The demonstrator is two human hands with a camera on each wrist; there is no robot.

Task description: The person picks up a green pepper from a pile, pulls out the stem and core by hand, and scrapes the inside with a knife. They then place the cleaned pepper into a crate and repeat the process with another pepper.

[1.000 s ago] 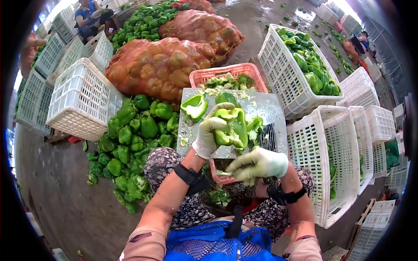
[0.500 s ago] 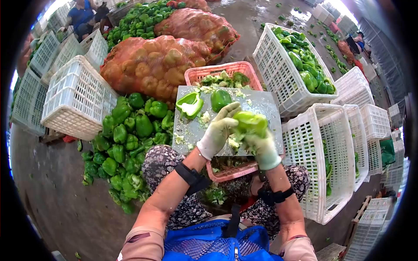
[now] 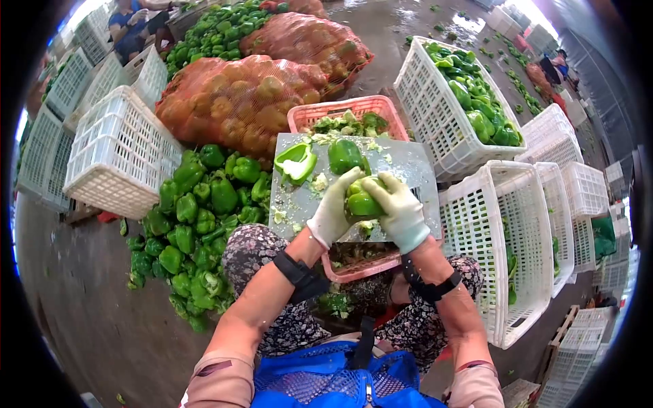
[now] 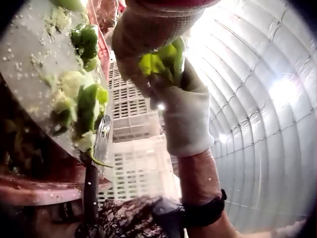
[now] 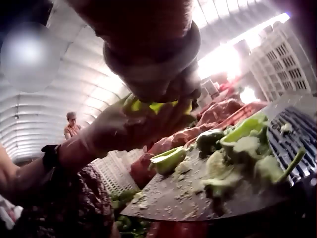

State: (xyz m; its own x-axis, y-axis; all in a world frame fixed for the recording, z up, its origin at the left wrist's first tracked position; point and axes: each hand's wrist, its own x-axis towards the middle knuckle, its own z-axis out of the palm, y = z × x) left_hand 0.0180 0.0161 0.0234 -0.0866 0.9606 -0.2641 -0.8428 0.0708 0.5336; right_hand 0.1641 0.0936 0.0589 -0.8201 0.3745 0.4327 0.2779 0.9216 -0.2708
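Above the near part of the grey board (image 3: 286, 197), a green bell pepper (image 3: 364, 202) is held between my two gloved hands. My left hand (image 3: 332, 214) grips it from the left, and my right hand (image 3: 403, 214) curls round it from the right. Bright cut flesh of this pepper (image 4: 171, 62) shows between the gloves in the left wrist view. Beyond the hands stands another green pepper (image 3: 345, 156). A hollow pepper half (image 3: 296, 163) lies at the board's far left, cut side up. Pale seeds and core scraps (image 5: 218, 173) litter the board.
A pink crate (image 3: 401, 112) with trimmings sits under the board. Heaped peppers (image 3: 197, 224) lie to the left, below a white crate (image 3: 122, 149). Red mesh sacks (image 3: 238, 102) lie ahead. Right are a pepper-filled crate (image 3: 442, 139) and tipped white crates (image 3: 476, 231). A ridged metal piece (image 5: 297, 139) is on the board.
My right hand has come up from the board's near edge to the pepper beside my left hand. The cut pepper has turned and closed up between both gloves.
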